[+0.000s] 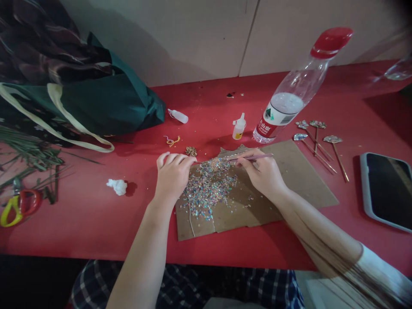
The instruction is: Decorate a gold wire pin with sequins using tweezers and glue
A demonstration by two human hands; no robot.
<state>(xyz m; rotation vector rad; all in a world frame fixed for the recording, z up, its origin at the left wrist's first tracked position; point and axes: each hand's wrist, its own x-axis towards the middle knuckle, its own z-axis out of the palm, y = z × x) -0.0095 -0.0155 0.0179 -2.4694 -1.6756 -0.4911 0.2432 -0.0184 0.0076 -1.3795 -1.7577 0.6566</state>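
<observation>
My left hand (174, 174) is closed in a pinch on a thin hair stick, whose far end lies among the glitter near the top of the cardboard. My right hand (262, 171) grips a pair of tweezers (257, 157), with their tips pointing left at the hair stick's end. Between the hands, a spread of small iridescent glitter flakes (207, 193) covers the left part of the brown cardboard sheet (302, 180). Just beyond my left fingers sits a gold filigree piece (191, 151). The hair stick's decorated head is too small to make out clearly.
Two small glue bottles (239, 127) and a red-capped water bottle (283, 103) stand or lie behind the cardboard. Several finished-looking hair sticks (317, 143) and a phone (388, 189) are at right. Scissors (21, 204), a crumpled white tissue (117, 186) and a green bag (128, 98) are at left.
</observation>
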